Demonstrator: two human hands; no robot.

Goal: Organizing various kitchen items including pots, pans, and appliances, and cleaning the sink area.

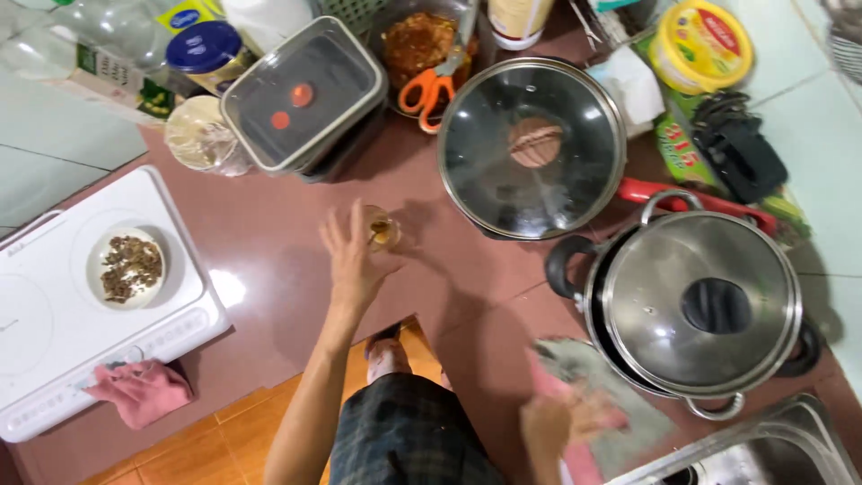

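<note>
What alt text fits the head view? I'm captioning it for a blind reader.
Seen from above, a person's left hand reaches with spread fingers for a small glass on a reddish-brown counter, while the blurred right hand is at a grey cloth. Lidded pots, containers and a white cooktop surround them.

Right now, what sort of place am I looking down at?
Most likely a home kitchen counter. A white induction hob holds a small bowl of food, lidded pots stand beside a steel sink, and jars and food containers crowd the back.
</note>
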